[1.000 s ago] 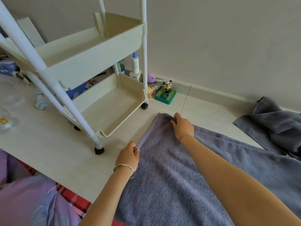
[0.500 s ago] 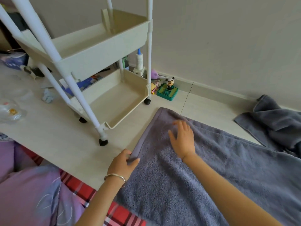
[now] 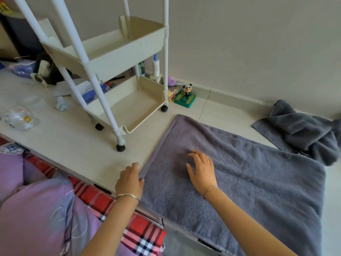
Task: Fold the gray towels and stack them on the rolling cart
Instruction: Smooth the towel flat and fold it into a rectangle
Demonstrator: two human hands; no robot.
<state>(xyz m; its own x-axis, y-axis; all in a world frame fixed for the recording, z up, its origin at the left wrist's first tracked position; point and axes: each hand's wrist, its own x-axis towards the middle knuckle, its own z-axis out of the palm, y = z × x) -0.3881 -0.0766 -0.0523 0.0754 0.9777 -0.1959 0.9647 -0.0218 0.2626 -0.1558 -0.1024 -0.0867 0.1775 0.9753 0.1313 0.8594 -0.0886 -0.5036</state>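
**A:** what's the towel like up close?

**B:** Thick terry, gray with a purplish cast. The gray towel [image 3: 239,182] lies spread flat on the pale floor [image 3: 55,145]. It's a big rectangle with a smooth woven hem band down its left edge, just right of the rolling cart [image 3: 125,58]. A second gray towel [image 3: 302,133], darker, sits in a crumpled heap far right by the wall.

**A:** and the hands?

**B:** The right hand [image 3: 202,170] is palm-down on the pile toward the towel's left end, with the fingers [image 3: 198,157] straight and a little spread. The left hand [image 3: 129,180] is at the hem on the near left, fingers curled close together and thumb against the band. Honestly can't tell from here if it's really pinching it. There's a thin metal bangle [image 3: 127,195] on that wrist and a finer one on the other.

**A:** cart?

**B:** Cream plastic trays with rounded corners, white tube posts, small black caster wheels.

**A:** any brands or text?

**B:** Nothing I can read. The white bottle [image 3: 156,66] with a blue tip behind the cart is too small to make out. There's a glossy little panda figure [image 3: 187,88] on a square green base [image 3: 184,100] by the baseboard. Near left is red plaid fabric [image 3: 144,230] and soft purple bedding [image 3: 36,209]. A clear glass bowl [image 3: 20,118] sits at the far left.
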